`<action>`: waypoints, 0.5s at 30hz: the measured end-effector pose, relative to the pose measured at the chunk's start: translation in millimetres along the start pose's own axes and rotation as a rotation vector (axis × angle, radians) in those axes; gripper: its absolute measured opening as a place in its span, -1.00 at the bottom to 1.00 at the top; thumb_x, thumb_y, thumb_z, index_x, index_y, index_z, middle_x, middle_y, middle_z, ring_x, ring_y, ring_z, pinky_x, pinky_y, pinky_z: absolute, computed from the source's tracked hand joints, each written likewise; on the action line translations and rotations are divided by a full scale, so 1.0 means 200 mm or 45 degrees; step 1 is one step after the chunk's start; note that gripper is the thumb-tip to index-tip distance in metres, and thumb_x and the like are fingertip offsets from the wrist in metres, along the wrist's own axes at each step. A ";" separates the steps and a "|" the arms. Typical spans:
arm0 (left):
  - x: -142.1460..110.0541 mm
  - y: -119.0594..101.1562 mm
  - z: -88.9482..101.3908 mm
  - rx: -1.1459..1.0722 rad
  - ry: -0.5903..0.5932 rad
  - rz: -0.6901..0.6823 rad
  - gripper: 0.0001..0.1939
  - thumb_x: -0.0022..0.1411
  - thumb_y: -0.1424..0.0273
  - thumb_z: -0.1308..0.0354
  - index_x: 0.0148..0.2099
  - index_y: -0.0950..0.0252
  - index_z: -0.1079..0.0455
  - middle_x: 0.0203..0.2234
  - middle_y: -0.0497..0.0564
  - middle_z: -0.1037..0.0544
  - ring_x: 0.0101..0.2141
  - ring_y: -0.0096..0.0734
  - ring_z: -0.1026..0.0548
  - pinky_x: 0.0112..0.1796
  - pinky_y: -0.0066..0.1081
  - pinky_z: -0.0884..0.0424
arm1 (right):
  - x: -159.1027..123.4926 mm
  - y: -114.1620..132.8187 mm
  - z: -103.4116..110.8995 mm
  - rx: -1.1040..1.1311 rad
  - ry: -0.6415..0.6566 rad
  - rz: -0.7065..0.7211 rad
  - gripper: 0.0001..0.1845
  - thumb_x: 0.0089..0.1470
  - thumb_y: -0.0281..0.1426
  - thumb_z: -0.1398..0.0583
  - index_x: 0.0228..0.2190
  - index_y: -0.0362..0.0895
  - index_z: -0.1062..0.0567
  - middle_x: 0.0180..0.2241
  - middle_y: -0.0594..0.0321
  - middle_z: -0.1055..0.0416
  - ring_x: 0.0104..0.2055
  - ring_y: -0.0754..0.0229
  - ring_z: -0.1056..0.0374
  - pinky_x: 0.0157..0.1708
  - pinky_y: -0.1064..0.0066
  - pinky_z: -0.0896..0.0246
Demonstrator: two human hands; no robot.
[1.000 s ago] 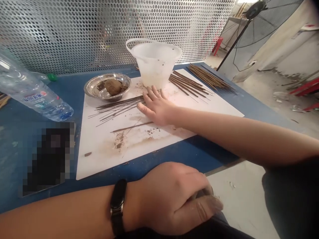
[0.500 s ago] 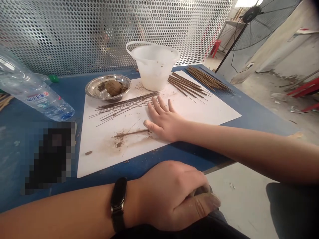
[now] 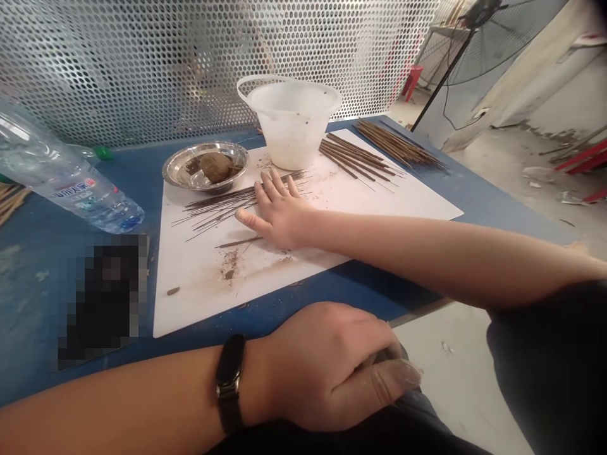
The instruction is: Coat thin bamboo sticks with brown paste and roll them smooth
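- We see the coated stick (image 3: 237,242) on the white board (image 3: 177,262), partly under the right hand (image 3: 287,219)
- That palm, flat and spread, grips nothing; both have just shifted away from us, suggesting rolling
- It reaches over the thin sticks (image 3: 208,204) now
- Our left hand (image 3: 327,370) curls loosely; contents, we can't tell

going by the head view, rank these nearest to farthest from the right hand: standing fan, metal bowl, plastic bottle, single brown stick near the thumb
1. Single brown stick: partly hidden by the right hand
2. Metal bowl: left, farther back
3. Plastic bottle: far left
4. Standing fan: right background, beyond the table
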State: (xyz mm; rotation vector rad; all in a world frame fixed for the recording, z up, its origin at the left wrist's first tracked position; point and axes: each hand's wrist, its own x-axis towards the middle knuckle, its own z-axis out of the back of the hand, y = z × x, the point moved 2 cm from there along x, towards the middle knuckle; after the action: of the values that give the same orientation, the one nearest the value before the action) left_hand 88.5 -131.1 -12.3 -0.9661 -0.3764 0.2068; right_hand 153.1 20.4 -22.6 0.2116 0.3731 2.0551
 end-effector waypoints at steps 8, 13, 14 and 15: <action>0.00 0.01 -0.02 0.002 -0.022 0.010 -0.57 0.54 0.09 0.02 -0.14 0.32 -0.48 -0.34 0.09 -0.63 -0.33 -0.28 -0.58 -0.27 -0.36 -0.42 | -0.32 0.08 -0.05 -0.036 -0.006 0.114 0.17 0.29 0.29 0.30 0.48 -0.42 0.08 0.54 -0.23 0.40 0.57 -0.25 0.61 0.47 -0.23 0.68; 0.01 0.01 -0.03 0.045 -0.002 -0.026 -0.50 0.53 0.04 0.01 -0.14 0.36 -0.50 -0.35 0.10 -0.62 -0.34 -0.26 -0.57 -0.29 -0.36 -0.41 | -0.31 0.08 -0.06 -0.055 -0.027 0.089 0.14 0.30 0.28 0.30 0.49 -0.38 0.06 0.54 -0.20 0.36 0.57 -0.25 0.60 0.47 -0.26 0.64; 0.01 0.01 -0.03 0.062 0.001 -0.028 -0.51 0.53 0.05 0.02 -0.14 0.37 -0.50 -0.35 0.10 -0.62 -0.33 -0.25 -0.57 -0.28 -0.35 -0.41 | -0.27 0.07 -0.06 -0.050 -0.028 0.077 0.14 0.30 0.28 0.31 0.49 -0.37 0.07 0.54 -0.18 0.37 0.57 -0.25 0.61 0.47 -0.27 0.64; 0.01 0.01 -0.03 0.076 0.000 -0.030 -0.52 0.54 0.06 0.03 -0.13 0.37 -0.49 -0.35 0.11 -0.62 -0.33 -0.25 -0.57 -0.28 -0.34 -0.40 | -0.21 0.05 -0.06 -0.044 -0.031 0.063 0.14 0.29 0.28 0.31 0.50 -0.36 0.09 0.55 -0.16 0.38 0.57 -0.26 0.62 0.47 -0.28 0.65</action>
State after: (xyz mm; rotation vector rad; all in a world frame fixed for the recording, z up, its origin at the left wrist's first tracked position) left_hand 91.4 -133.3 -16.6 -0.9027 -0.3790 0.1956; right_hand 161.6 -24.0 -30.7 0.2269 0.3194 2.1044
